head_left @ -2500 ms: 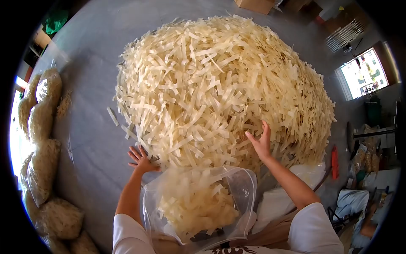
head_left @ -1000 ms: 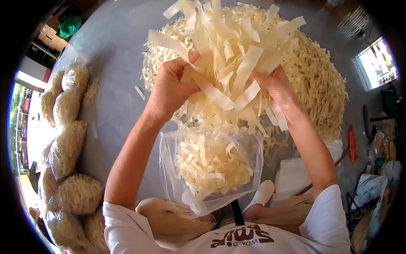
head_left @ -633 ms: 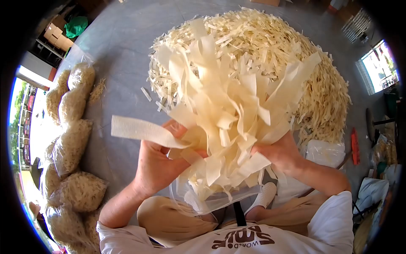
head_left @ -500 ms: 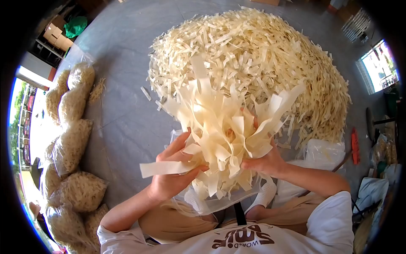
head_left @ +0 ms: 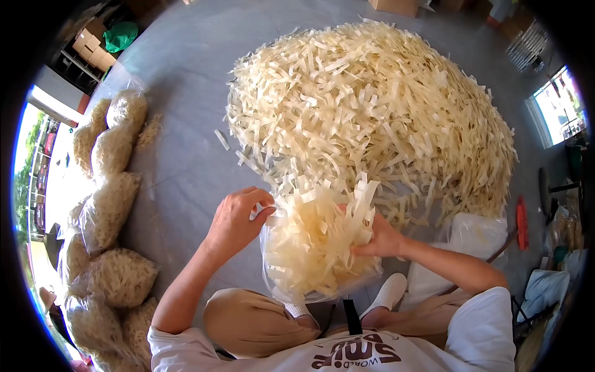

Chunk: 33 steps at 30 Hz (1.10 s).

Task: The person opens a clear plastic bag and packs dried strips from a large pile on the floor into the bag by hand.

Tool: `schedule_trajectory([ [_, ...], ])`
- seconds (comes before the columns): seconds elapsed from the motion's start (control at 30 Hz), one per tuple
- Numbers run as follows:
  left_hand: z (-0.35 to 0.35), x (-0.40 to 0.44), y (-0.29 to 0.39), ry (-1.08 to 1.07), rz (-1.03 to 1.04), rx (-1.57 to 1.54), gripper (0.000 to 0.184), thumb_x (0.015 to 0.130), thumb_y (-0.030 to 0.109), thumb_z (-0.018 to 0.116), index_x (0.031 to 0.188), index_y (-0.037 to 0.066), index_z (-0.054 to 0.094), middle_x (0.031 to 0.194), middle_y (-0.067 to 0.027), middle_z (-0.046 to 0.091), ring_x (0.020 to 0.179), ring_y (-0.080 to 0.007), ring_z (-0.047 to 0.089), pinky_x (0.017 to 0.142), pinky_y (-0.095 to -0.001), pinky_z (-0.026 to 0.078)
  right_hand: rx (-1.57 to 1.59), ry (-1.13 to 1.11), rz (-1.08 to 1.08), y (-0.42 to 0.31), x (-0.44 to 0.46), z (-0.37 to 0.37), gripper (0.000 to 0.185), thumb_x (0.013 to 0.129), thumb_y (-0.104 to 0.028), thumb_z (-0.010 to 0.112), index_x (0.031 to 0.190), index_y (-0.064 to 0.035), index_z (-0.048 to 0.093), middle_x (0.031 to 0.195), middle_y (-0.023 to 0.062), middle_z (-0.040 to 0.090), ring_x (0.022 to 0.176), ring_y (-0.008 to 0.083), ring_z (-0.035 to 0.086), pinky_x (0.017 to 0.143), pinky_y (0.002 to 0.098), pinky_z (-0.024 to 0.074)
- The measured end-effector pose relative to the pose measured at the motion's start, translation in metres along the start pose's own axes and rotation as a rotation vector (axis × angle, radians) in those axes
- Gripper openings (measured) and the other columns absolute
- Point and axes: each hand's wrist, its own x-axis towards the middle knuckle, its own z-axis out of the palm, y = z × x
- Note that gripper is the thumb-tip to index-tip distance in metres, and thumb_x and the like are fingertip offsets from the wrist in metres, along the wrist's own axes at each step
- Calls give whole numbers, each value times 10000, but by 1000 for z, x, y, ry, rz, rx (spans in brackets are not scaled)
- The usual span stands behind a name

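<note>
A clear plastic bag stands between my feet, filled with pale cream, flat ribbon-like strips that rise above its mouth. At the bag's upper left rim, my left hand is closed in a pinch on the plastic. My right hand grips strips at the right side of the mouth, its thumb in front and its fingertips partly hidden among them. Just beyond the bag spreads a large heap of the same strips on the grey floor.
Several filled clear bags line the floor on my left. Folded clear plastic lies by my right knee, with a red object further right. A cardboard box is at the far edge.
The strips that both hands held up in a bunch have gone down into the bag. My left hand has left them and moved up to the bag's rim; my right hand stays at the strips.
</note>
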Motion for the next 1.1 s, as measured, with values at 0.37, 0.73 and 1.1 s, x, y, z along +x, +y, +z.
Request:
schedule_trajectory([
  [0.37, 48, 51, -47, 230, -47, -16, 109, 735, 106, 617, 822, 40, 624, 704, -141, 606, 723, -311, 590, 661, -375, 458, -494, -25, 124, -14, 10, 27, 777, 637, -243, 695, 1269, 31, 334, 1114, 292, 473, 1077, 424, 429, 907, 418, 382],
  [0.73, 34, 46, -49, 576, -72, -302, 157, 766, 53, 609, 697, -22, 490, 480, -94, 436, 424, -175, 330, 454, -298, 322, -518, -19, 282, -34, 22, 18, 812, 683, -209, 670, 1337, 2, 238, 1257, 354, 297, 1168, 489, 331, 970, 465, 325],
  [1.1, 35, 42, -34, 542, -14, -487, 200, 842, 89, 553, 701, -10, 452, 454, -39, 454, 394, -72, 389, 398, -248, 315, -636, 13, -163, -59, 21, 6, 714, 687, -112, 705, 1322, -126, 379, 1419, 232, 160, 1278, 393, 254, 977, 477, 348],
])
